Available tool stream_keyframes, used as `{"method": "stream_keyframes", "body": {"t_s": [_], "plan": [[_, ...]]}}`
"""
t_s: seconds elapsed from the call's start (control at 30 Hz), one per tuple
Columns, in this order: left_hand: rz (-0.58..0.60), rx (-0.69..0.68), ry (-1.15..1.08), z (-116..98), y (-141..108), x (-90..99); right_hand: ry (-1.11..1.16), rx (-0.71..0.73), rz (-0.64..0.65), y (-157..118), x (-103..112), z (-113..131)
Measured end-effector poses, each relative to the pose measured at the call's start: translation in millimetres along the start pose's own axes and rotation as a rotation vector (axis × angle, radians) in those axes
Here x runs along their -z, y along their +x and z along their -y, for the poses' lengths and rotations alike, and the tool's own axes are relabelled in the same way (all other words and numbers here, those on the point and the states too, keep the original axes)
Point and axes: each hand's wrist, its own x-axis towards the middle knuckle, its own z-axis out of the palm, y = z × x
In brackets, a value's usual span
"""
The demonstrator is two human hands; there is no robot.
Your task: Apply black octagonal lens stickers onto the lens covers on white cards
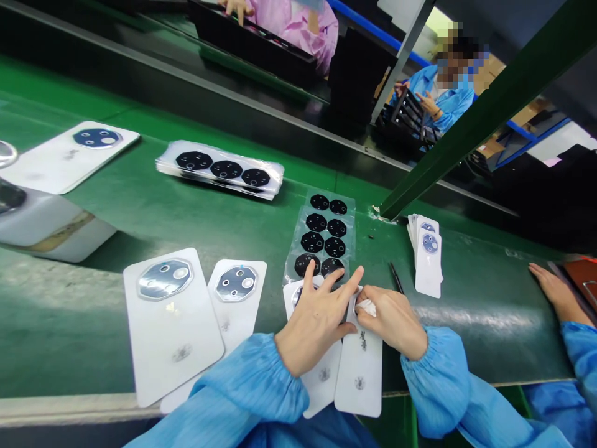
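Green glossy workbench [196, 224] carries a white, flat, round-cornered panel [358, 361] under the right hand [392, 317], which pinches a crumpled white wipe [367, 307]; the left hand [319, 317] spreads wide. Probably the panel is light, stiff, scratchable: better hold its edges.

Some dark characters [363, 340] are printed down one white card [358, 366], but honestly they're too blurry to be made out.

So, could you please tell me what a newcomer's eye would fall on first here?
Probably the spread left hand and the right hand pinching a crumpled white wad over a white rounded rectangular panel, low, right of centre. Just beyond lies a clear plastic sheet bearing black octagons.
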Motion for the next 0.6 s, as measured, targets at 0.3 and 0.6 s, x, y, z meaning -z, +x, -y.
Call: {"method": "stream_keyframes", "body": {"t_s": [0.3,0.6], "plan": [[-0.001,-0.011,0.013,0.8,-0.8,-0.8,0.108,-0.023,0.021,-4.3,2.9,-1.8],[-0.019,-0.008,-0.006,0.9,-1.6,-0.8,0.082,-0.022,0.032,-0.2,0.8,-1.8]]}}
